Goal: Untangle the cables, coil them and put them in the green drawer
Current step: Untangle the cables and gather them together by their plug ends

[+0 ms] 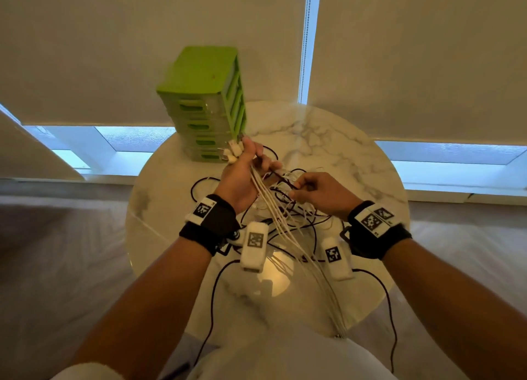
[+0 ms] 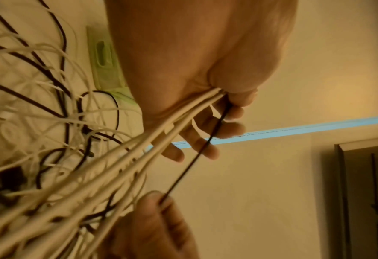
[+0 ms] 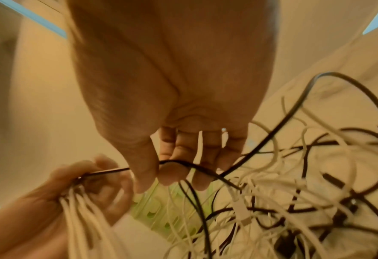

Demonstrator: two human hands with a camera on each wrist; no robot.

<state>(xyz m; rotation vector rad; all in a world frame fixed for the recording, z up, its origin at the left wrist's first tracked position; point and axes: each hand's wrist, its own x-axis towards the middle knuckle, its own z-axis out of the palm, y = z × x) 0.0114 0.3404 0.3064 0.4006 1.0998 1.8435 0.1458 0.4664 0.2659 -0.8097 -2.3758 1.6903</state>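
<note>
A tangle of white and black cables (image 1: 288,208) lies on the round marble table (image 1: 328,140). My left hand (image 1: 245,168) is raised in front of the green drawer unit (image 1: 205,103) and grips a bunch of white cables (image 2: 161,133), their plugs (image 1: 232,151) sticking up out of the fist. A thin black cable (image 2: 194,157) runs taut from the left hand (image 2: 205,112) to my right hand (image 1: 316,191), which pinches it between thumb and fingers (image 3: 161,173). The white cables (image 3: 81,210) hang down toward my lap.
The drawer unit stands at the table's far left edge with its drawers closed. Roller blinds cover the windows behind it. Black cables trail off the table's near edge on both sides.
</note>
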